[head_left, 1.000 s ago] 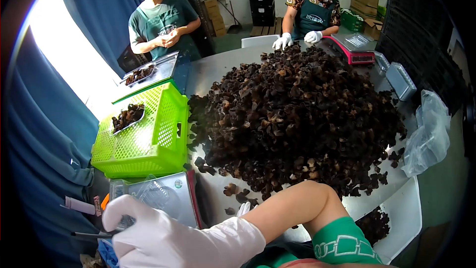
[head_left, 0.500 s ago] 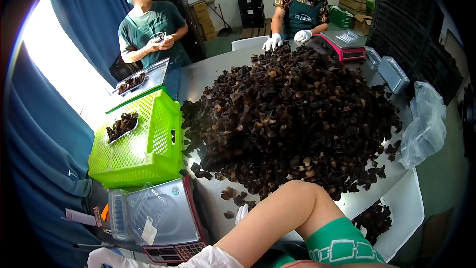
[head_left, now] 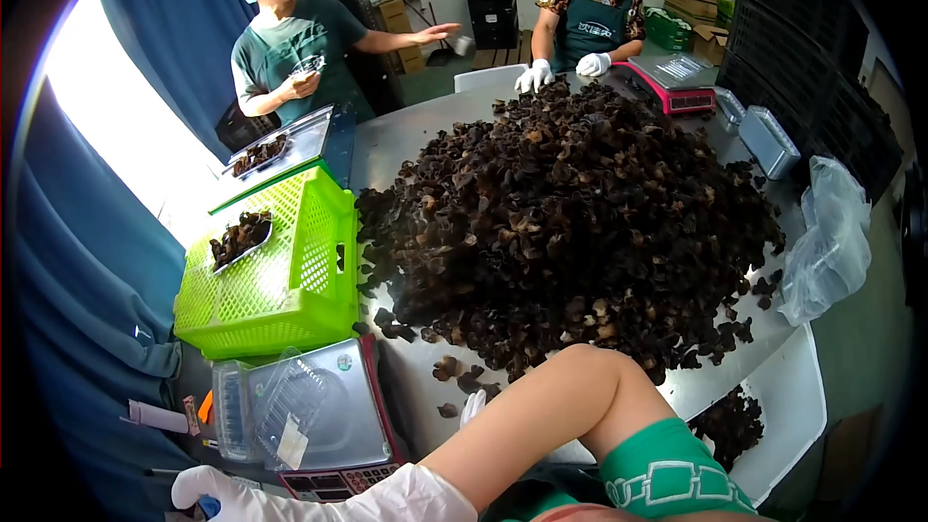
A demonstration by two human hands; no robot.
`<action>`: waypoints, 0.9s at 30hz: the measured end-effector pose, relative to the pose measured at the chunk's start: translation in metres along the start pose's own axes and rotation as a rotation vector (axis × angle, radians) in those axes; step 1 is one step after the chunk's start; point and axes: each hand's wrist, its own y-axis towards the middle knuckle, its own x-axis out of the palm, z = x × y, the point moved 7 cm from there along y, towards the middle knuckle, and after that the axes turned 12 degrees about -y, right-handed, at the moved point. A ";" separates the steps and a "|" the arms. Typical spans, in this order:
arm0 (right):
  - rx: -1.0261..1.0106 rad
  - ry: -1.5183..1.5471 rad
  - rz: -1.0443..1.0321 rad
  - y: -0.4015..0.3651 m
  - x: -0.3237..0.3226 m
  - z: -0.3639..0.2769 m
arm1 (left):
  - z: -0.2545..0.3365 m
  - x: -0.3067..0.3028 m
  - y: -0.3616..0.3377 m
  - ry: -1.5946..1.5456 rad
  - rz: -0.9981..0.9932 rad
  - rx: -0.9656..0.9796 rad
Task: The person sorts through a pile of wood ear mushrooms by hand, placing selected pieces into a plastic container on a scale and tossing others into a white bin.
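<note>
My right arm reaches across the bottom of the view to the lower left. There my right hand [head_left: 215, 495], in a white glove, has its fingers curled round a small bluish thing, mostly hidden. Only white-gloved fingertips of my left hand [head_left: 473, 407] show behind the forearm, beside a few loose dark pieces [head_left: 447, 368]; what it holds is hidden. A scale [head_left: 333, 406] lies close to my right hand, with clear plastic boxes [head_left: 290, 396] on it. Beyond the forearm rises a large heap of dark dried pieces [head_left: 570, 222], looking like fungus.
A green crate [head_left: 324, 271] carries a filled tray [head_left: 240, 240]. Two people in blue caps, one standing [head_left: 309, 53] and one at the far edge [head_left: 590, 29], are across the metal table. A red scale [head_left: 677, 92], plastic bag [head_left: 826, 242] and white bin [head_left: 788, 416] lie right.
My right hand has risen slightly and shows more at the lower left. The standing person has stretched one arm out to the right. My left fingertips have barely moved.
</note>
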 end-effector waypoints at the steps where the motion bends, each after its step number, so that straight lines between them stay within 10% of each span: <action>1: 0.004 -0.003 0.001 0.000 -0.001 -0.001 | 0.000 0.001 0.000 -0.001 0.005 0.001; 11: -0.047 -0.203 -0.068 0.001 0.021 -0.008 | -0.001 0.002 -0.003 0.009 0.000 0.030; 15: 0.021 -0.432 -0.830 -0.009 0.002 -0.013 | -0.003 0.003 -0.005 0.003 0.017 0.045; 18: 0.232 -0.228 -0.317 -0.064 -0.032 0.009 | -0.004 0.009 -0.006 -0.010 0.037 0.027; 27: 0.734 -0.880 -0.631 -0.264 -0.128 0.000 | -0.041 0.032 -0.009 0.000 0.028 -0.142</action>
